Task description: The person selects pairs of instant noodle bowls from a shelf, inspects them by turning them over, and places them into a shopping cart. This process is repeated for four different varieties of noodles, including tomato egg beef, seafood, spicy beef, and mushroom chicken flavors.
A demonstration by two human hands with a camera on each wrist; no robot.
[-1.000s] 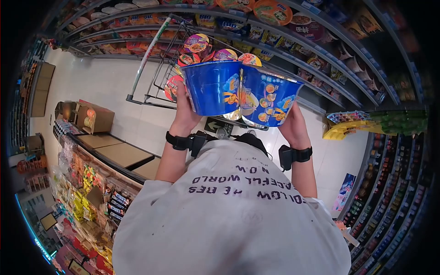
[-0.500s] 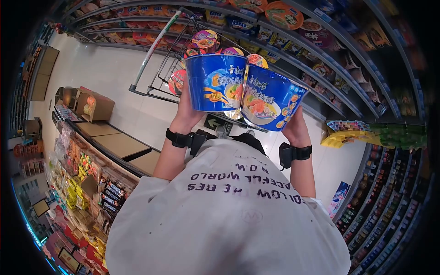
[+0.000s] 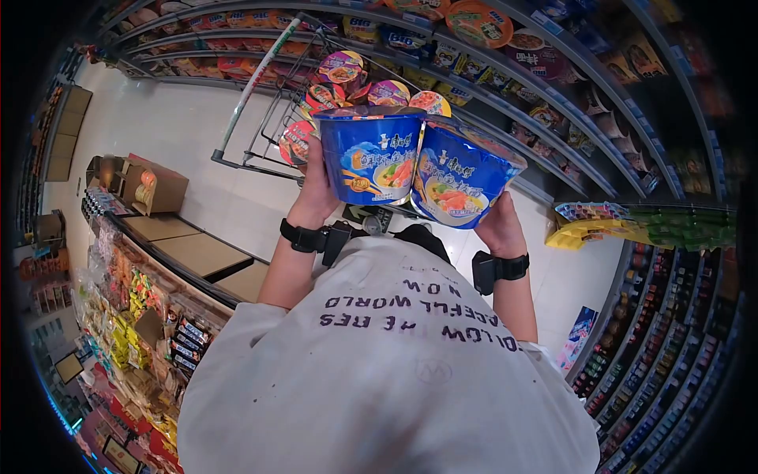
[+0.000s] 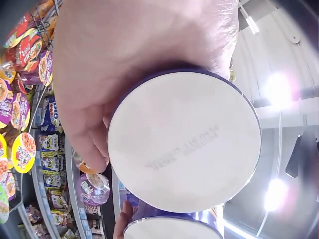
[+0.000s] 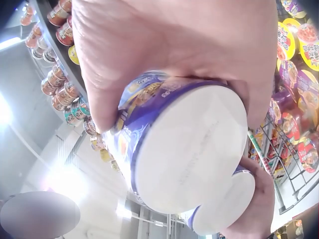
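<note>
We hold two blue instant-noodle bowls side by side, raised in front of us. Our left hand grips the left bowl from behind, fingers curled round its lower wall; our right hand cups the right bowl the same way, so the printed fronts face us and the white bases face the wrists. The bowls touch along one side. Beyond them our wire cart carries sealed noodle cups, beside shelves stocked with more.
</note>
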